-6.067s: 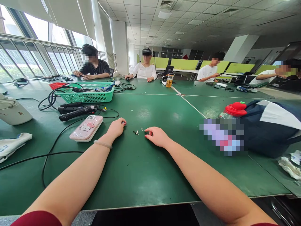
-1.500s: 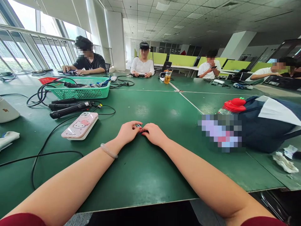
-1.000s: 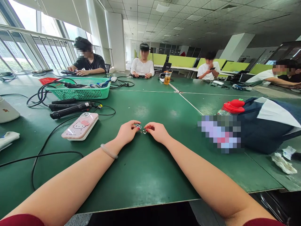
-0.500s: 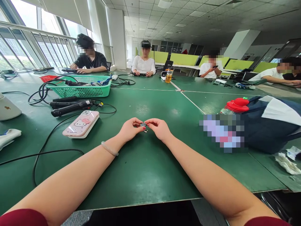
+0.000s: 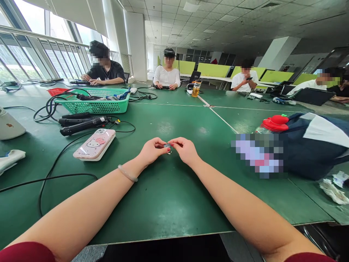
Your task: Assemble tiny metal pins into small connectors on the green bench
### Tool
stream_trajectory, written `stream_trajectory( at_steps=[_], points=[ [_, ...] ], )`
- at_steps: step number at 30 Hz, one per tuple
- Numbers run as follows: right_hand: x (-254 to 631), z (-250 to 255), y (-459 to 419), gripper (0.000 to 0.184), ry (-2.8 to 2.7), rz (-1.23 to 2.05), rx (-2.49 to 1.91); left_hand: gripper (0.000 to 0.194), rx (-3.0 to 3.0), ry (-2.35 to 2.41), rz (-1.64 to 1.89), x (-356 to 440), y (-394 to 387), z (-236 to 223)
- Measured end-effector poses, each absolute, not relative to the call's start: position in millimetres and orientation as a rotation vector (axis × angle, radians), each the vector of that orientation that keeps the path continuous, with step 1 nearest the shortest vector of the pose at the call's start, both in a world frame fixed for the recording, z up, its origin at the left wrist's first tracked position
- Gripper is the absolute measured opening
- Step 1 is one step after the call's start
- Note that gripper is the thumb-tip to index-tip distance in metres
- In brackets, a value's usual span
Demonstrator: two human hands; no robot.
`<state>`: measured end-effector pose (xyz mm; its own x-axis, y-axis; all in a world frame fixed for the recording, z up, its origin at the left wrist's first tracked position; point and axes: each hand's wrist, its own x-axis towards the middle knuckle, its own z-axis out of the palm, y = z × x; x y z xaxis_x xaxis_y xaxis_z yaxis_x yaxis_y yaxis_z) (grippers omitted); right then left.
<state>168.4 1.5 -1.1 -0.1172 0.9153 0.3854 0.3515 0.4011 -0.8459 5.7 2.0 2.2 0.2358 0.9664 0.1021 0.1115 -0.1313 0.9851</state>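
Note:
Between my fingertips, just above the green table [image 5: 169, 203], is a small shiny silvery item [image 5: 167, 145], possibly metal; its kind is too small to make out. My left hand [image 5: 152, 151] pinches it from the left with thumb and fingers. From the other side, my right hand [image 5: 184, 148] has its thumb and index finger closed at the item's right edge. A small bright piece [image 5: 169, 153] shows just below the fingertips; whether it hangs from the item or lies on the table I cannot tell.
Left of my hands are a pink phone-like case [image 5: 95, 144], black handles [image 5: 83, 125], cables and a green basket [image 5: 95, 103]. To the right sit a dark blue bag [image 5: 308, 153] and a red-lidded bottle [image 5: 275, 123]. Several people sit around the table; a drink cup [image 5: 195, 89] stands further back.
My hands stay almost in place, and the silvery item has turned slightly between my fingertips. At the far right, a dark laptop-like panel now shows before a seated person.

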Motion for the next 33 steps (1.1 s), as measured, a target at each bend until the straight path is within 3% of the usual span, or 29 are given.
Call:
stream_trajectory(
  at_steps=[16,24,28,33],
  points=[
    [167.5,4.9,-9.0,0.017,-1.806,0.406,-0.992,0.028,1.327,0.900,1.105,4.7,1.6,4.8],
    [168.4,2.1,-6.4,0.019,-1.686,0.572,-0.904,0.030,1.232,0.851,1.093,3.1,-0.4,8.0],
    [174.4,-4.4,1.3,0.028,-1.704,0.633,-1.099,0.031,1.235,0.912,1.100,3.4,1.6,7.0],
    [177.4,-8.1,4.3,0.009,-2.025,0.501,-1.392,0.036,1.216,1.044,1.120,4.0,4.8,4.6]
  ],
)
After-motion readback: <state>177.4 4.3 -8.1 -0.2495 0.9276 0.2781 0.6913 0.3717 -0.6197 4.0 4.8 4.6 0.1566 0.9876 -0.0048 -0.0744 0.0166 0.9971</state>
